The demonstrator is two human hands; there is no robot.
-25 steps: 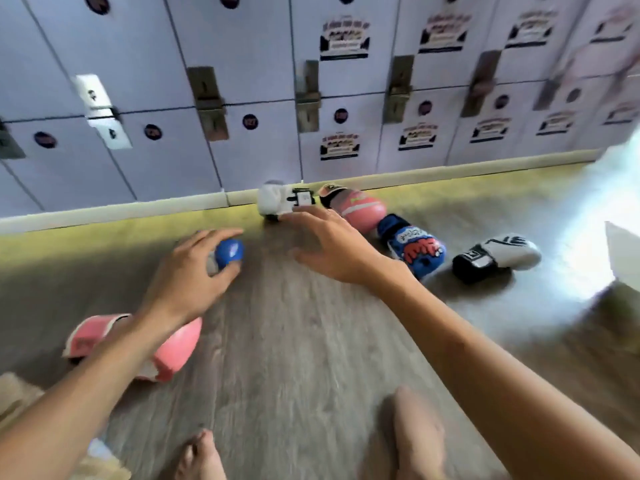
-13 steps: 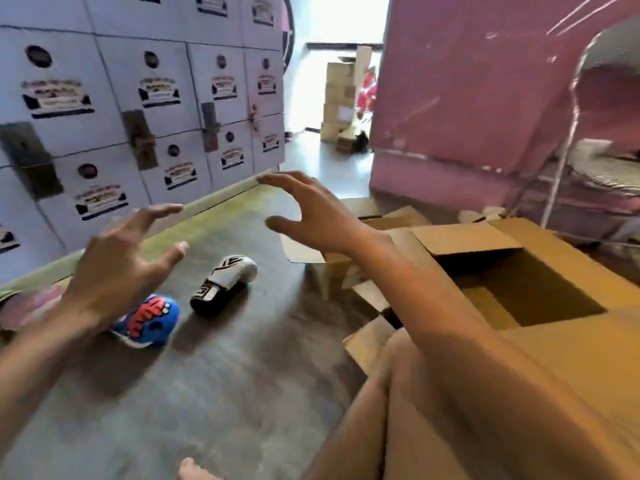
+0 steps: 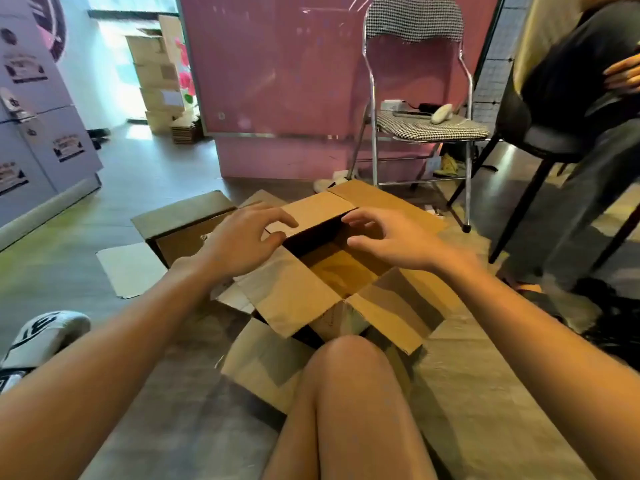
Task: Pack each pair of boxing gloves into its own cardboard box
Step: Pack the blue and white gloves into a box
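Observation:
An open cardboard box sits on the floor in front of my knee, flaps spread, its inside bare. My left hand hovers over the box's left and far flaps, fingers loosely bent, holding nothing. My right hand hangs over the opening with fingers curved and nothing in it. A white and black boxing glove lies at the left edge of the view. A second cardboard box stands just left of and behind the open one.
Grey lockers line the left side. A folding chair stands behind the box against a pink wall. A seated person's legs and a black chair fill the right. Stacked cartons stand in the far corridor.
My view has swung right from the gloves by the lockers to the open box. Both hands moved from the gloves to above the box, holding nothing.

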